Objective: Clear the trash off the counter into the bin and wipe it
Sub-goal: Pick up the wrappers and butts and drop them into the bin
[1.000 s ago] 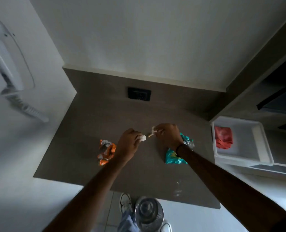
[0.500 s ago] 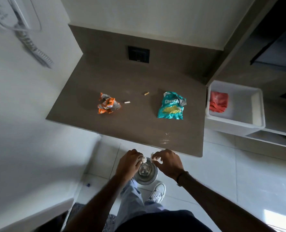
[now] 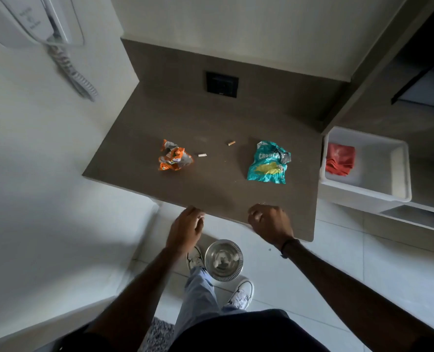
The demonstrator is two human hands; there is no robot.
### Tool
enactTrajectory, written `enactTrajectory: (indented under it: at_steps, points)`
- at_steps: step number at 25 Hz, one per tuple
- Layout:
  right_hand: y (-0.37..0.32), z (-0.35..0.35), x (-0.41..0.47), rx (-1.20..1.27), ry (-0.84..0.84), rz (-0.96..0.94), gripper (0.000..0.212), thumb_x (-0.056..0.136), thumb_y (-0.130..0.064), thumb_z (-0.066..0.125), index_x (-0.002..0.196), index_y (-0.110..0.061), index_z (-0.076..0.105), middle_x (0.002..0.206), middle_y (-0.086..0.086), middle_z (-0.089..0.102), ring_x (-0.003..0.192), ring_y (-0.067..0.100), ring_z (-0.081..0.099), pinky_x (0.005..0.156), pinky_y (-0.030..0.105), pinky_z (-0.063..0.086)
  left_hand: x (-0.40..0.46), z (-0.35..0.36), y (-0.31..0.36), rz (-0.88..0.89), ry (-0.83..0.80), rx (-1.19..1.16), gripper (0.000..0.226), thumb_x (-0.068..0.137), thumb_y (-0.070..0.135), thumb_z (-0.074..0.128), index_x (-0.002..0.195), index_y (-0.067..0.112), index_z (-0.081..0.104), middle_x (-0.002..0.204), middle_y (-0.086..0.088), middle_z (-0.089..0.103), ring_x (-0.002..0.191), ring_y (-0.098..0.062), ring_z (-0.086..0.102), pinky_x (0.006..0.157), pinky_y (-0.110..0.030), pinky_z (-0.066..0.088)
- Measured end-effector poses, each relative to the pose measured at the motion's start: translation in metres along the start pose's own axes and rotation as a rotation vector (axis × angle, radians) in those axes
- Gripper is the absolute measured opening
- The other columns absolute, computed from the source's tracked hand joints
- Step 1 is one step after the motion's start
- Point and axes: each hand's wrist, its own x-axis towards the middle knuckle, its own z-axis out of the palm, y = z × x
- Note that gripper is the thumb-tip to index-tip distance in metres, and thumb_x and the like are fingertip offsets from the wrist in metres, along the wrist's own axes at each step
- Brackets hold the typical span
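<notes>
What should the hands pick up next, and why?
Probably the right hand should reach for the teal wrapper: both hands look empty, and it lies nearest on the counter. It then goes into the bin below.

1. The scene is dim overall, with muted, greyish colours.
2. The brightest areas are the white wall [image 3: 236,24] at the top and the floor tiles [image 3: 363,270] at lower right, which carry a pale sheen.
3. The brown tabletop [image 3: 210,118] is evenly lit, with no hard shadows around the litter on it.
4. The shelving [image 3: 419,72] at upper right falls into deep shadow, nearly black.
5. The left hand [image 3: 185,229] is slightly smeared by motion blur; the right hand [image 3: 270,223] is sharper.
6. The wall phone [image 3: 33,19] at upper left is soft and stretched.
7. Straight edges bow outward toward the frame borders from wide-angle distortion.
8. The lower left of the frame is hazy and unfocused.
</notes>
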Motion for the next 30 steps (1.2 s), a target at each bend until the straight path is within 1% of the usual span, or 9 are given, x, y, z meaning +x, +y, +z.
enactTrajectory:
  at_steps: [3,6,9,11,15,19,23,27,30]
  points:
    - [-0.009,-0.024,0.045,0.042,0.203,0.062,0.018,0.077,-0.026,0.07,0.092,-0.021,0.078,0.089,0.002,0.079,0.077,0.027,0.074,0.066,0.028,0.056,0.041,-0.032,-0.009,0.0,0.108,-0.041,0.018,0.089,0.005,0.064,0.105,0.008,0.071,0.106,-0.012,0.068,0.091,-0.031,0.068,0.078,-0.044,0.059]
    - [-0.01,-0.047,0.101,0.029,0.288,0.18,0.046,0.08,-0.028,0.074,0.124,-0.016,0.066,0.119,0.011,0.072,0.104,0.032,0.069,0.086,0.04,0.057,0.091,-0.061,-0.025,-0.042,0.198,0.089,0.046,0.087,0.012,0.069,0.132,0.011,0.06,0.138,-0.017,0.058,0.124,-0.037,0.057,0.1,-0.049,0.052]
    - [-0.004,-0.051,0.148,-0.083,-0.003,0.383,0.088,0.078,-0.038,0.079,0.152,-0.022,0.033,0.147,0.014,0.05,0.131,0.038,0.051,0.107,0.052,0.045,0.137,-0.077,-0.043,-0.156,0.141,0.102,0.072,0.081,0.023,0.078,0.145,0.022,0.046,0.155,-0.014,0.042,0.138,-0.036,0.043,0.109,-0.05,0.045]
    - [-0.004,-0.042,0.163,-0.132,-0.185,0.428,0.097,0.076,-0.043,0.08,0.155,-0.027,0.026,0.154,0.014,0.041,0.137,0.039,0.046,0.11,0.052,0.043,0.159,-0.077,-0.055,-0.127,0.041,0.097,0.066,0.08,0.021,0.078,0.14,0.022,0.052,0.151,-0.014,0.046,0.138,-0.035,0.045,0.109,-0.049,0.046]
    - [-0.007,-0.013,0.163,-0.243,-0.075,0.413,0.074,0.079,-0.044,0.076,0.145,-0.026,0.047,0.142,0.014,0.053,0.125,0.041,0.053,0.099,0.048,0.05,0.179,-0.07,-0.076,0.087,-0.084,0.203,0.038,0.087,0.017,0.067,0.125,0.018,0.067,0.127,-0.011,0.065,0.124,-0.034,0.056,0.102,-0.046,0.047]
    - [-0.015,-0.018,0.145,-0.185,0.121,0.358,0.047,0.083,-0.035,0.071,0.126,-0.018,0.065,0.11,0.016,0.072,0.099,0.04,0.067,0.08,0.042,0.055,0.16,-0.071,-0.067,0.119,-0.054,0.125,0.037,0.085,0.019,0.071,0.121,0.012,0.066,0.116,-0.013,0.069,0.112,-0.037,0.06,0.094,-0.046,0.05]
    - [-0.036,-0.021,0.089,-0.12,0.329,0.223,0.036,0.078,-0.044,0.076,0.105,-0.021,0.075,0.083,0.008,0.077,0.076,0.03,0.07,0.065,0.031,0.049,0.092,-0.063,-0.041,0.232,0.001,0.035,0.035,0.087,0.035,0.071,0.112,0.015,0.058,0.107,-0.004,0.069,0.103,-0.028,0.058,0.089,-0.042,0.046]
    - [-0.04,-0.021,0.017,0.175,0.322,0.187,0.034,0.075,-0.039,0.083,0.102,-0.019,0.079,0.09,0.001,0.079,0.074,0.017,0.072,0.065,0.024,0.052,0.004,-0.02,-0.02,0.448,-0.173,-0.03,0.038,0.084,0.038,0.064,0.118,0.022,0.058,0.115,0.004,0.065,0.106,-0.017,0.058,0.086,-0.032,0.055]
    - [-0.034,-0.012,-0.028,0.238,0.272,0.166,0.035,0.071,-0.033,0.087,0.102,-0.018,0.079,0.092,0.002,0.075,0.072,0.017,0.069,0.063,0.025,0.052,-0.03,0.031,-0.009,0.377,-0.357,0.003,0.043,0.083,0.026,0.07,0.124,0.018,0.06,0.125,0.0,0.055,0.114,-0.019,0.057,0.095,-0.033,0.056]
